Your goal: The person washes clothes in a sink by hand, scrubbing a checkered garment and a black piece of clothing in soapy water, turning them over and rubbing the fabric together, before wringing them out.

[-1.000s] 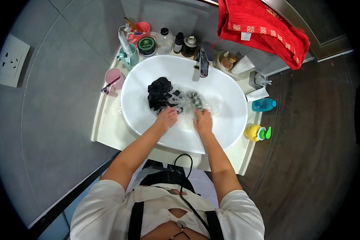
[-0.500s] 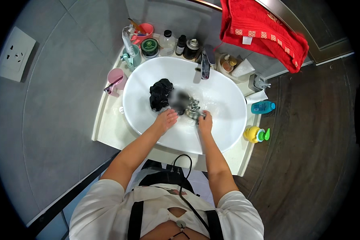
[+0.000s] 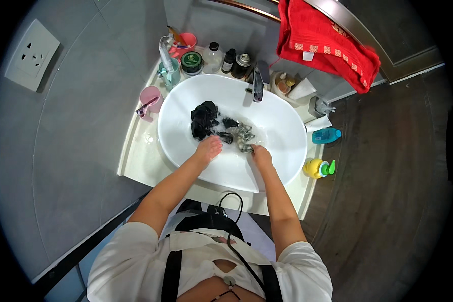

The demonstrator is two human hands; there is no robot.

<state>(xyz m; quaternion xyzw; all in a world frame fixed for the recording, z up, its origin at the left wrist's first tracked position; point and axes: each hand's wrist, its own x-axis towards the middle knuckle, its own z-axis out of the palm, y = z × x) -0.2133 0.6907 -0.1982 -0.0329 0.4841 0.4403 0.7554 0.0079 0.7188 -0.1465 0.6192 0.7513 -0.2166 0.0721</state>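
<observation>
1. Black cloth (image 3: pixel 203 120) lies as one large bunch in the left half of one white basin (image 3: pixel 289 146); smaller dark folds reach toward the middle, and whether they are separate pieces cannot be told.
2. One patterned grey-and-white cloth (image 3: pixel 245 135) sits right of those folds, in shallow, foamy water.
3. Two bare hands are over the basin. The left hand (image 3: pixel 209 147) is fairly flat, fingers extended close together, beside the black cloth's lower folds; no hold shows.
4. The person's right hand (image 3: pixel 261 155) has its fingers partly bent, fingertips at the patterned cloth's edge; whether they pinch it cannot be told.
5. One faucet (image 3: pixel 258 83) stands at the back rim.
6. Three cups stand at the left: one coral (image 3: pixel 187 41), one teal (image 3: pixel 174 75), one pink (image 3: pixel 151 96).
7. Two bottles stand at the right: one blue (image 3: pixel 325 136), one yellow with a green pump (image 3: pixel 314 168).
8. One red towel (image 3: pixel 327 50) hangs above.
</observation>
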